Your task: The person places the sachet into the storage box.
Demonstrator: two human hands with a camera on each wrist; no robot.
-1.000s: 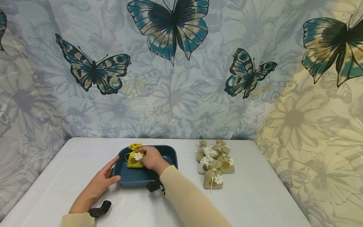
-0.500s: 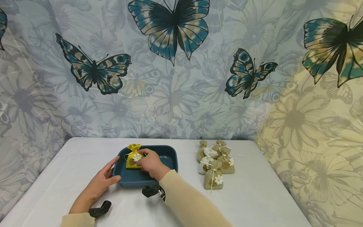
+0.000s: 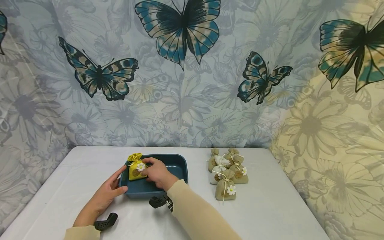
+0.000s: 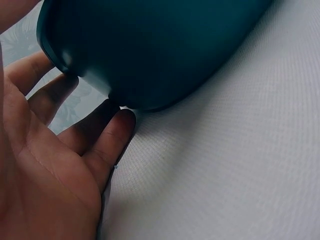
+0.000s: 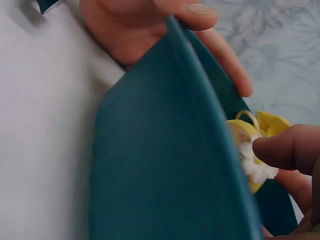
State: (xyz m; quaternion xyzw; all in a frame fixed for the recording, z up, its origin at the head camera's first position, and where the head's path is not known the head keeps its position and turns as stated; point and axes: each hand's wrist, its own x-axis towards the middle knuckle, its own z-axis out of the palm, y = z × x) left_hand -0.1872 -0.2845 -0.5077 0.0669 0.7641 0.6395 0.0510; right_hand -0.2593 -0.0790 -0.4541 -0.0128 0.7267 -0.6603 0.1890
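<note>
White bench, faint creases, back edge right up near a fabric backdrop: grey-blue flowers, yellowish tint at right, big teal-and-black butterflies printed across it. Blue tray sits by the bench's back edge, a bit left of its middle. Yellow pouch is inside the tray, at its left end, tied neck by the back-left corner, white flower on front. Right hand reaches over the tray's front edge; grip pinches the pouch's right side, thumb by the flower. Left hand: grip spread, fingertips on the tray's left end, thumb at its front-left corner. Tan pouches and a white pouch cluster toward the bench's back-right corner, apart from the tray. Beige sleeves, black device on left wrist.
</note>
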